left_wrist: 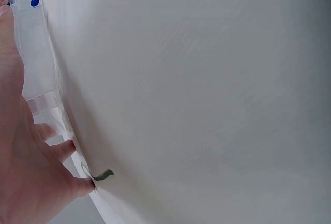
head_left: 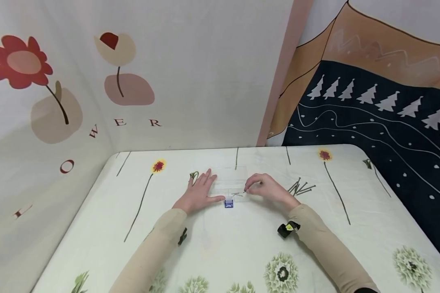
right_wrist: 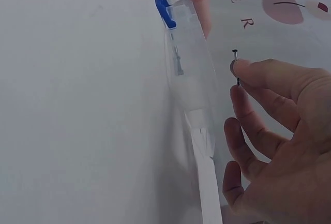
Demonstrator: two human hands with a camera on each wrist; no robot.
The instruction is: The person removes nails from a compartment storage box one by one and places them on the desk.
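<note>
I am laying my left hand [head_left: 199, 194] flat at the left side of a clear plastic rectangular box [head_left: 227, 176], its fingers stretching out straight and its thumb reaching toward a small blue plastic latch [head_left: 229, 203] at the near edge. With my right hand [head_left: 265, 188] I am pinching a single thin, dark metal nail with a flat head [right_wrist: 236, 56] between thumb and fingertips, the other fingers curving loosely, and I am holding it just beside the box's right side, clear of the plastic. The box is sitting between my hands on the surface [head_left: 220, 252], which is wearing a white cloth printed with flowers. A few slim grey metal nails [head_left: 237, 194] are lying inside the box's near part, close to the latch. More loose dark metal nails [head_left: 301, 188] are lying in a fanned heap to the right, just beyond my right wrist. Beige sleeves [head_left: 324, 242] are covering both my forearms.
</note>
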